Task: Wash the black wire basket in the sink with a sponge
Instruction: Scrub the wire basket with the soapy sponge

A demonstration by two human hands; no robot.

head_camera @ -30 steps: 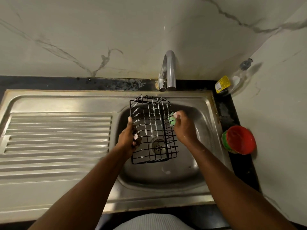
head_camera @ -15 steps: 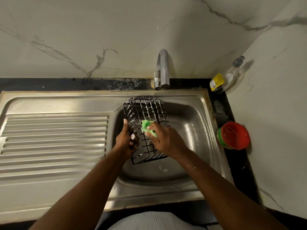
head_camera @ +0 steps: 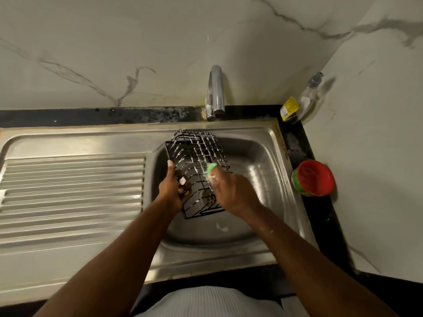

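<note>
The black wire basket [head_camera: 194, 154] is held tilted over the steel sink bowl [head_camera: 258, 165], its wires streaked with white foam. My left hand [head_camera: 174, 188] grips its left side near the lower corner. My right hand [head_camera: 231, 193] is closed on a green sponge [head_camera: 210, 168] and presses it against the basket's right side, on the wires. The basket's lower right part is hidden behind my right hand.
A chrome tap [head_camera: 215, 92] stands behind the bowl. The ribbed draining board [head_camera: 73, 193] lies to the left. On the black counter at the right sit a red-lidded tub [head_camera: 314, 178] and a clear soap bottle [head_camera: 299, 104] in the corner.
The sponge went from the basket's far right side to its middle and is now back on the right side. My left hand has kept its grip; the basket tilted slightly.
</note>
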